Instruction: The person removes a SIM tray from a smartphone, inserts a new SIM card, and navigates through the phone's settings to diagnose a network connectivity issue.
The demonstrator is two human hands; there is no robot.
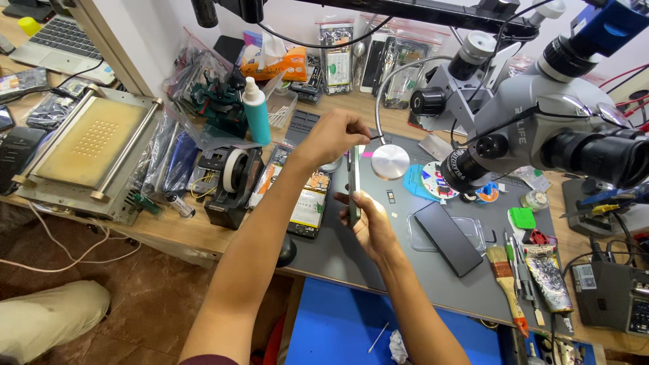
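Smartphone [353,184], slim, stiff and probably fragile, is standing edge-on at the frame's centre above the grey mat [351,250]; I am pinching its top with my left hand [332,137] and cradling its lower edge in my right hand [372,226]. Holding the rigid edges seems safest; it is looking thin, dark-sided, greenish.

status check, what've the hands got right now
Left hand pinches a thin tool at phone top edge. Right hand grips phone on edge. Microscope close right.
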